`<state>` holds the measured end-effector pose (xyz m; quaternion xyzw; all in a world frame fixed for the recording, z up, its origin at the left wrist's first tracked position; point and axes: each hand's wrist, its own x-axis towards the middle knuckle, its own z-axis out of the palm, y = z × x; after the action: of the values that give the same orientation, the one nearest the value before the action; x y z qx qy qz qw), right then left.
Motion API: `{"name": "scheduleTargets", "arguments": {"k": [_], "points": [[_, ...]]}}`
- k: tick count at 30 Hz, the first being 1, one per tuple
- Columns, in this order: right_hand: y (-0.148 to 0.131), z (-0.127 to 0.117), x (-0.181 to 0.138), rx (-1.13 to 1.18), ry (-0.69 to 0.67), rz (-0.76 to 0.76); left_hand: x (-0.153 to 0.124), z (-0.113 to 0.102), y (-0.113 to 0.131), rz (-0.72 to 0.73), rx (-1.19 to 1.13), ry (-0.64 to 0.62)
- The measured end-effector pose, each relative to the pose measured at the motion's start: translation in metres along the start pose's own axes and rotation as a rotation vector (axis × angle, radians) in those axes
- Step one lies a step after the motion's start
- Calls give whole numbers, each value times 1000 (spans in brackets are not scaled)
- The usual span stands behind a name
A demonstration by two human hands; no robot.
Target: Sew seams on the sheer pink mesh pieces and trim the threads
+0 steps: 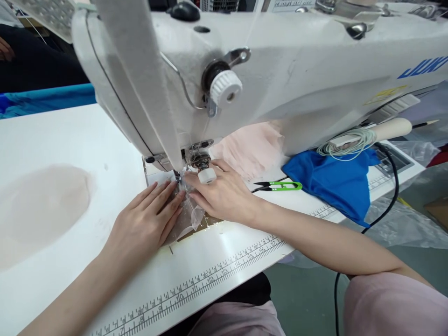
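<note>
A white sewing machine [308,56] fills the upper part of the view, with its presser foot [179,178] down by the cloth. Under it lies a thin, sheer piece of fabric [187,221]. My left hand [149,214] rests flat on this fabric just left of the foot, fingers stretched out together. On the other side, my right hand [224,191] lies close to the foot with its fingers spread; a white knob hides part of them. Pale pink fabric [250,149] is heaped behind my right hand. Green thread snips [280,186] lie to its right.
A blue cloth [332,182] and a coil of pale cord [350,143] sit to the right under the machine arm. A printed ruler [210,280] runs along the table's front edge. A black cable [395,186] hangs at the right. Another person's hand [6,50] shows at far left.
</note>
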<state>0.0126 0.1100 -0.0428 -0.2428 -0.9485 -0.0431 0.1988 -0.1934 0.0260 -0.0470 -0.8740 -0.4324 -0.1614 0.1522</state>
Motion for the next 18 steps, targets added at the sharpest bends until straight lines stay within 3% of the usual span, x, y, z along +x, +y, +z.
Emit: {"name": "scheduleTargets", "arguments": {"k": [18], "points": [[0, -2, 1, -22, -36, -2, 4, -2, 1, 54, 105, -17]]}}
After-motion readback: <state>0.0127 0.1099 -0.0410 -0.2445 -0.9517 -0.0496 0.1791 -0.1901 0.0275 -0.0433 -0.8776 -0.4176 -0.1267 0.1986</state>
